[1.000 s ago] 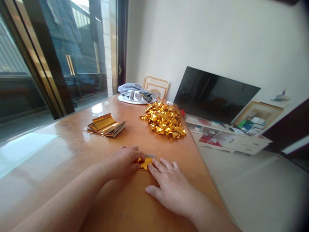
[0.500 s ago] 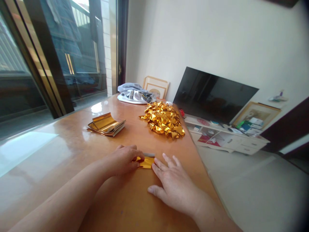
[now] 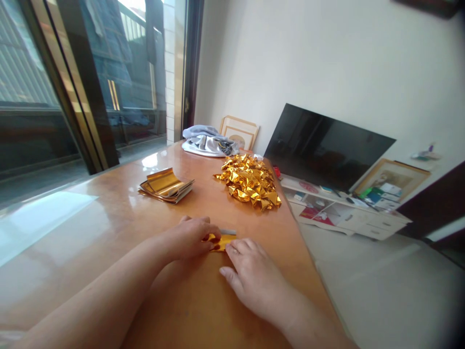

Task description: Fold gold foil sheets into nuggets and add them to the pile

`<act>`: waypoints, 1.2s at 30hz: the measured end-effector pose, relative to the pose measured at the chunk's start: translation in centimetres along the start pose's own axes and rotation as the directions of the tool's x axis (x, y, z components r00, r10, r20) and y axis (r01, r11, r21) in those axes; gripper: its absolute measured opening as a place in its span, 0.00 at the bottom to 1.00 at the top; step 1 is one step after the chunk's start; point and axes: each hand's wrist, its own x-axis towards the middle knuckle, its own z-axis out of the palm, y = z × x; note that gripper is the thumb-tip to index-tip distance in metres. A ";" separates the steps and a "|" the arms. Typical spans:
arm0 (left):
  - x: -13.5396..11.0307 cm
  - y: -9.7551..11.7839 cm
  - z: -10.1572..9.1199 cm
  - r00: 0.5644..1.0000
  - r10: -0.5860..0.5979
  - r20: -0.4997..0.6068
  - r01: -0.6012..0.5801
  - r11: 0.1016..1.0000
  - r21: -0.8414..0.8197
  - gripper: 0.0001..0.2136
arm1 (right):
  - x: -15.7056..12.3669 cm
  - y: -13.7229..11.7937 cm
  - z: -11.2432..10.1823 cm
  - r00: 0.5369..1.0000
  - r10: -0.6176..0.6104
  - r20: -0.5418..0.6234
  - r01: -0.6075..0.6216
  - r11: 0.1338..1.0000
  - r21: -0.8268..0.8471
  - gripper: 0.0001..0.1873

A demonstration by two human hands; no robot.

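While the curled left hand [image 3: 191,237] pinches one end, the flat, open right hand [image 3: 252,276] presses the other end of a small gold foil strip [image 3: 222,242] toward the near edge of the tabletop [image 3: 196,198]; it looks light, soft and best held by its edges.

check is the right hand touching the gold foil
Touching: the head view shows the right hand with its fingertips lying on the right end of the gold foil.

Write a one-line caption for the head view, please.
Left hand and right hand press a folded gold foil strip on a glossy orange wooden table, a crumpled gold foil heap beyond.
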 end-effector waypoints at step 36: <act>1.0 -3.3 0.5 0.975 0.210 0.074 -0.203 0.975 -0.088 0.08 | 1.7 -2.9 1.4 0.990 -0.102 0.096 0.125 0.953 -0.275 0.15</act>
